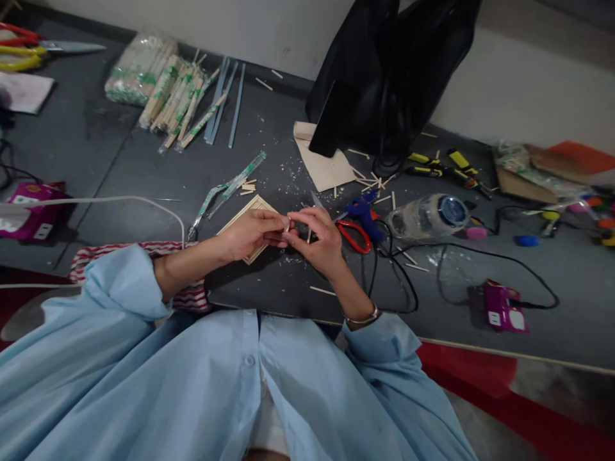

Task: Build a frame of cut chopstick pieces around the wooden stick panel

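Above the dark grey, smooth-topped counter point(158, 173), the left hand point(257, 232) and the right hand point(319, 240) meet with their fingers clamped on one short, pale wooden piece point(287, 225), held between the fingertips; it is so small and partly covered that its exact outline is hard to tell. Below the left hand, partly hidden by it, a pale, four-cornered wooden panel with narrow, ridged strips point(255, 203) lies cornerwise on the counter. Just beyond it sit a few stubby cut wooden sticks point(248, 187) and a thin, crinkled clear-and-green plastic wrapper point(245, 174). Near the right hand are scissors with rounded red handles point(350, 244) and a blue plastic glue gun point(362, 211) with a black cord; beside these, a clear plastic bottle with a round blue cap point(423, 216) rests on its side. Farther back, slim wooden sticks bundled in shiny green-printed plastic point(175, 102) lie by flat, straight blue-grey strips point(236, 105). A creased beige sheet point(329, 169) lies partly under a flat, dark rectangular object point(334, 118), in front of a soft, sagging black bag point(365, 51).
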`<action>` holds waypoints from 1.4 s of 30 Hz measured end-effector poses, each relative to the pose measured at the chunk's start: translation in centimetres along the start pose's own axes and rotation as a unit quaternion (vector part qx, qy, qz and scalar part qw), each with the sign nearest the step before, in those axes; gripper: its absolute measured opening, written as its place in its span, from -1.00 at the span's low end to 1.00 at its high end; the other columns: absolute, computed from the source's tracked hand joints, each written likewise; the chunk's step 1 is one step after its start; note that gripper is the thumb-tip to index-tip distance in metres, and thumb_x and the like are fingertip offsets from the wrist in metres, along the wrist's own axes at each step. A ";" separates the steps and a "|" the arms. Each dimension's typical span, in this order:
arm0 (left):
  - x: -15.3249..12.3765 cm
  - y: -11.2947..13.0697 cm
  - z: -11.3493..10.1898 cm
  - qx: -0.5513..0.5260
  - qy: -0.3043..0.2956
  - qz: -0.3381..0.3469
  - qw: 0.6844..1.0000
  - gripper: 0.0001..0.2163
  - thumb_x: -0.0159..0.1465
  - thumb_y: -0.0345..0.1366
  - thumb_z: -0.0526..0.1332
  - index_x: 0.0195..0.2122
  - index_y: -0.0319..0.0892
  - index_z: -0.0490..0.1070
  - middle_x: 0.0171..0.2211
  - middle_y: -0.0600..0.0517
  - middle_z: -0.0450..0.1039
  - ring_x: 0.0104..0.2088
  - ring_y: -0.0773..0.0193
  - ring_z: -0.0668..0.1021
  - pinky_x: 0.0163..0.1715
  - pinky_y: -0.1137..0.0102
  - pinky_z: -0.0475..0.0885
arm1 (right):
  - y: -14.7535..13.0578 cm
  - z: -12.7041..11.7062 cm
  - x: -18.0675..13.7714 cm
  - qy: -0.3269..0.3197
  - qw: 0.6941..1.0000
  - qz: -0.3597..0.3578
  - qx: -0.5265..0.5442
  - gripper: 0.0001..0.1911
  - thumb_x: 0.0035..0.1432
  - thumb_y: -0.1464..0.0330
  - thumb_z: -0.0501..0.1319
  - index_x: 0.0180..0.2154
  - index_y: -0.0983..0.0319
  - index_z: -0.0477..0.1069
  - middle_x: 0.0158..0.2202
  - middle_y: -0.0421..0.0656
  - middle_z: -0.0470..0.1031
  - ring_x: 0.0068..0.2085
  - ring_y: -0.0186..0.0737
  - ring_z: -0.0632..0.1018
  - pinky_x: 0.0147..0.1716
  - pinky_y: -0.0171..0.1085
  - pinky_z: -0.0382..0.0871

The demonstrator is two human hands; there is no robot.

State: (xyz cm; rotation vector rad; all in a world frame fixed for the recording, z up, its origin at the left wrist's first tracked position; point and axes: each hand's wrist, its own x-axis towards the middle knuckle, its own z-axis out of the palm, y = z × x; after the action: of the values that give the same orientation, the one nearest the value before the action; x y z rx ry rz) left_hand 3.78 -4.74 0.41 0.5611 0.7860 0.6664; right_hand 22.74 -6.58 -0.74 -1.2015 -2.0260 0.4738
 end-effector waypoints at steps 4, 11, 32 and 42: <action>-0.1 0.3 -0.2 -0.002 -0.025 -0.003 1.000 -0.88 0.23 -0.35 0.36 -0.35 -0.33 0.60 -0.40 -0.11 0.63 -0.44 0.30 0.63 -0.30 0.40 0.55 | 0.0 0.0 0.0 0.004 1.000 -0.011 -0.002 -0.67 0.21 0.11 0.31 -0.02 0.04 0.52 -0.13 -0.14 0.53 -0.05 -0.07 0.53 0.01 -0.02 0.45; -0.1 0.7 -0.7 0.000 -0.034 -0.022 0.999 -0.85 0.12 -0.36 0.45 -0.32 -0.35 0.59 -0.39 -0.11 0.64 -0.43 0.28 0.64 -0.27 0.37 0.56 | -0.1 -0.1 0.2 -0.005 1.000 -0.006 0.015 -0.67 0.22 0.09 0.30 -0.03 0.06 0.53 -0.14 -0.14 0.53 -0.07 -0.08 0.55 0.00 -0.03 0.47; -0.2 1.1 -0.2 -0.026 0.010 -0.043 0.999 -0.91 0.26 -0.51 0.27 -0.34 -0.36 0.59 -0.35 -0.15 0.64 -0.42 0.28 0.66 -0.28 0.35 0.58 | 0.0 -0.1 0.3 -0.010 0.999 0.002 0.052 -0.63 0.20 0.11 0.34 -0.01 0.10 0.53 -0.12 -0.13 0.56 -0.06 -0.13 0.57 0.00 -0.09 0.49; 0.0 0.8 -0.4 -0.027 -0.003 -0.039 0.999 -0.94 0.23 -0.49 0.31 -0.35 -0.33 0.59 -0.38 -0.12 0.64 -0.42 0.27 0.65 -0.29 0.36 0.57 | 0.0 -0.1 0.3 -0.016 0.998 0.022 0.058 -0.61 0.18 0.10 0.34 0.00 0.10 0.52 -0.11 -0.12 0.56 -0.09 -0.14 0.57 -0.06 -0.11 0.51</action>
State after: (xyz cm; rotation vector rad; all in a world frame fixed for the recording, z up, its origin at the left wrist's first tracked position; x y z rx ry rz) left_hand 3.15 -4.14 0.73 0.4812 0.7789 0.6128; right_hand 22.71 -6.35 -0.58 -1.1761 -1.9735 0.6280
